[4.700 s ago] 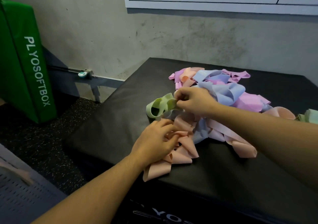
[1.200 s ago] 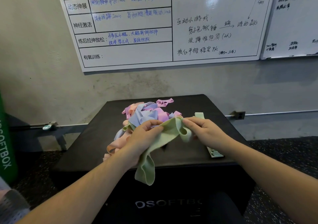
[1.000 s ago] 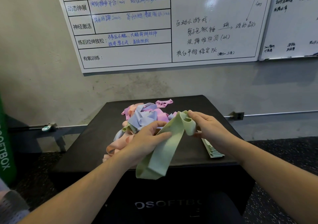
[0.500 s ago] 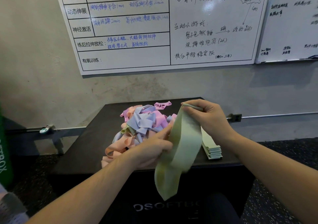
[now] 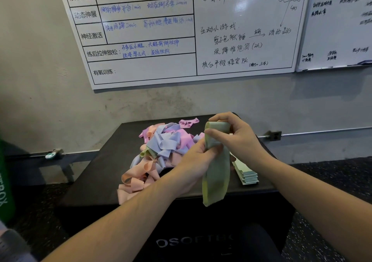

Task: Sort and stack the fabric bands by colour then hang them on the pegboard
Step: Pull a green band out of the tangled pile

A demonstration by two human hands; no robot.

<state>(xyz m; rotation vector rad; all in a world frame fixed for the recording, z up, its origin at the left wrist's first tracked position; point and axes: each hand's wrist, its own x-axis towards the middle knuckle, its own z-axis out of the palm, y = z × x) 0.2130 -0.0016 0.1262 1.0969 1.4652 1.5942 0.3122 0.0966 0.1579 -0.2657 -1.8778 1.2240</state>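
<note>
Left hand [image 5: 198, 159]: nearest the camera, its grip pinches the green band [image 5: 216, 173] partway down the hanging loop.
Right hand [image 5: 234, 136]: grip clenched round the band's top fold, holding it above the near edge of the black plyo box [image 5: 96, 173].
Handling: the band hangs limp and flat, so it is probably light, soft and stretchy; best taken at the folded ends and smoothed between them.
Green stack [image 5: 245, 173]: flattened bands piled on the box just right of the hands.
Unsorted heap [image 5: 161, 147]: peach, blue, pink and lilac bands tangled to the left, farther back.
Far: whiteboard [image 5: 181, 30] on the wall; no pegboard in view.
</note>
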